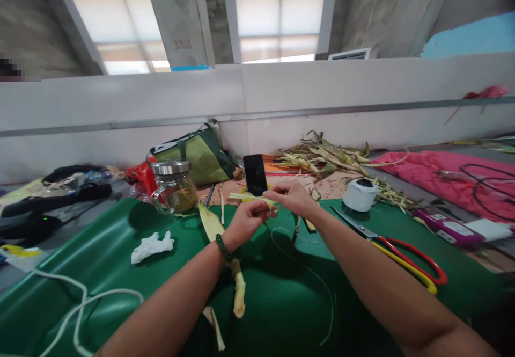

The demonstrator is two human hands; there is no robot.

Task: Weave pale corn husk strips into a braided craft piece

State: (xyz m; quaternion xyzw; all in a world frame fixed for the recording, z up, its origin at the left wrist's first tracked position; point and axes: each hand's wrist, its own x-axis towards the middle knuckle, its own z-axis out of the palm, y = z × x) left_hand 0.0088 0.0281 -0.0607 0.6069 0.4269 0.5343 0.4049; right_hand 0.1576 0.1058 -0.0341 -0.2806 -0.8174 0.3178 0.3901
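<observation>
Above the green mat, my two hands meet. My left hand (250, 218), with a dark green bead bracelet at its wrist, is closed on a pale yellow-green plant strip (240, 197). My right hand (295, 198) pinches at the far end of the same strip; its fingertips are partly hidden. Under my left wrist lie a pale leaf piece (208, 219) and a thick cut stalk (239, 295). A small dry strip (214, 327) rests nearer to me. Thin white thread (319, 279) curls over the mat below my right hand.
Scissors (368, 233) with red and yellow handles and a white thread spool (360, 195) lie right. Behind my hands stand a phone (255, 173) and a glass mug (181, 193). Crumpled tissue (152, 247) and a white cable (82, 298) lie left; dried stalks (325, 155) are piled behind.
</observation>
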